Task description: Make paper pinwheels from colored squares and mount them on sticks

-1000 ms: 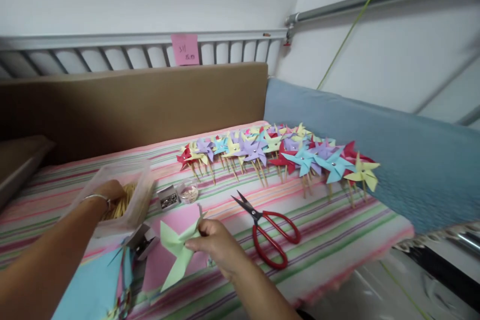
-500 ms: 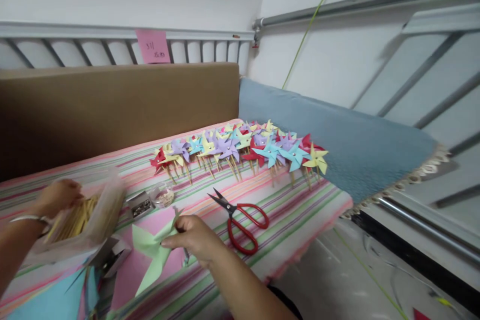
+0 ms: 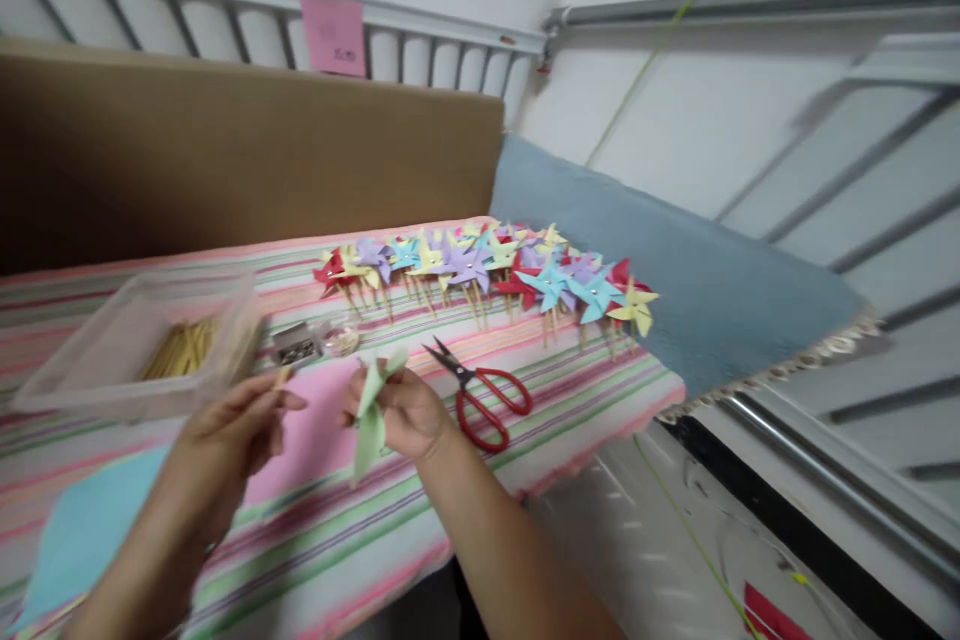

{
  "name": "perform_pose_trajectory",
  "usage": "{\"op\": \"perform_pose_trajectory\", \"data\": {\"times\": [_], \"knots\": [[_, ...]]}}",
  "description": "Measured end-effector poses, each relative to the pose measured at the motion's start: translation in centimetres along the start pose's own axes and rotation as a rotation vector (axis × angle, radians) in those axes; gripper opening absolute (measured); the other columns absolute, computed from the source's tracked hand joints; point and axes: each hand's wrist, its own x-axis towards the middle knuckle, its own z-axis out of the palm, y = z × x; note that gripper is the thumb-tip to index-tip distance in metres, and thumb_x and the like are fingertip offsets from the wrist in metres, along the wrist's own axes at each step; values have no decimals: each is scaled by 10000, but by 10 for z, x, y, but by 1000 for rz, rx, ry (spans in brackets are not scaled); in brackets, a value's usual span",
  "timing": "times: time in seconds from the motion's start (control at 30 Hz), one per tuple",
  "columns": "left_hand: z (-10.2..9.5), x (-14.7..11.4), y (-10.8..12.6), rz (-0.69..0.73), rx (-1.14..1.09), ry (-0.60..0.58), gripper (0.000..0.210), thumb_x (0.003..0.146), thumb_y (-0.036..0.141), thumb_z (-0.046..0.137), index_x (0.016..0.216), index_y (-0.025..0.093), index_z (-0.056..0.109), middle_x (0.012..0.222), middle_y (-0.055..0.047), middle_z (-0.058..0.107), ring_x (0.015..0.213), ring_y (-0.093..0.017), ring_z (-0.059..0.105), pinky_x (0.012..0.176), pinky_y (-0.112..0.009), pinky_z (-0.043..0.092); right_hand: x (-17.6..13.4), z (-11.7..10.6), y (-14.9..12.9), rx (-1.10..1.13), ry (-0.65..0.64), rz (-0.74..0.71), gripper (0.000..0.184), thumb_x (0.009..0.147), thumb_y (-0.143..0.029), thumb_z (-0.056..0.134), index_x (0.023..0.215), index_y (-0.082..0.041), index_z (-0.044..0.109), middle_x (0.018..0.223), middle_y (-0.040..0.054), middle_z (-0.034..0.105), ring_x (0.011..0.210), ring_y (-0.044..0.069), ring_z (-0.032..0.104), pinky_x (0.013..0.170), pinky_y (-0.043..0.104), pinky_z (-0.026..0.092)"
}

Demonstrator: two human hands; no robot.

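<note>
Head view: step looks like paper assembly, midway; next move calls for steady pinch, careful fingertips. Sticks in clear box, beyond left fingers. Left hand: fingers bent, thumb near forefinger; can't tell from here whether anything thin sits between. Green paper pinwheel, seen narrow, pinched between thumb and fingers of right hand; centre hidden. Red scissors just right of right fingers. Other pinwheels cluster beyond, rear ones overlapped. Both forearms cut off below.
</note>
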Motion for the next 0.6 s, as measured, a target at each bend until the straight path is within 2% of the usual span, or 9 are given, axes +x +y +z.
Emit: {"op": "perform_pose_trajectory", "data": {"times": [0.07, 0.13, 0.23, 0.4, 0.6], "knots": [[18, -7, -8, -6, -81, -39, 306, 653, 370, 734, 882, 174, 680, 719, -14, 675, 428, -76, 448, 363, -191, 278, -2, 1, 6, -30, -43, 42, 264, 523, -305, 858, 645, -211, 643, 587, -47, 565, 551, 105, 515, 642, 287, 469], [25, -6, -12, 5, -127, -71, 263, 658, 344, 736, 843, 161, 700, 624, -4, 642, 439, -85, 466, 397, -201, 335, -1, 2, 10, -129, -51, 48, 246, 542, -314, 852, 641, -209, 653, 600, -38, 569, 565, 109, 521, 640, 285, 463], [20, -2, -19, -13, -190, -99, 187, 653, 291, 742, 793, 169, 725, 569, 6, 623, 480, -91, 489, 468, -205, 390, 2, 6, 13, -411, -14, -36, 175, 592, -267, 831, 666, -199, 688, 665, -8, 612, 649, 130, 566, 675, 286, 460], [8, 1, -28, -102, -297, -122, 139, 591, 228, 782, 720, 196, 739, 726, -20, 705, 636, -119, 577, 599, -209, 449, 6, 11, 19, -814, 35, -254, 44, 696, -203, 751, 716, -210, 712, 743, 23, 650, 769, 175, 620, 751, 323, 476], [5, 0, -24, -100, -322, -170, 128, 585, 260, 793, 679, 190, 741, 662, -24, 693, 585, -116, 569, 556, -209, 437, -3, 20, 24, -1187, 29, -402, 94, 774, -127, 642, 787, -204, 693, 776, 40, 667, 808, 178, 630, 760, 326, 498]]}}
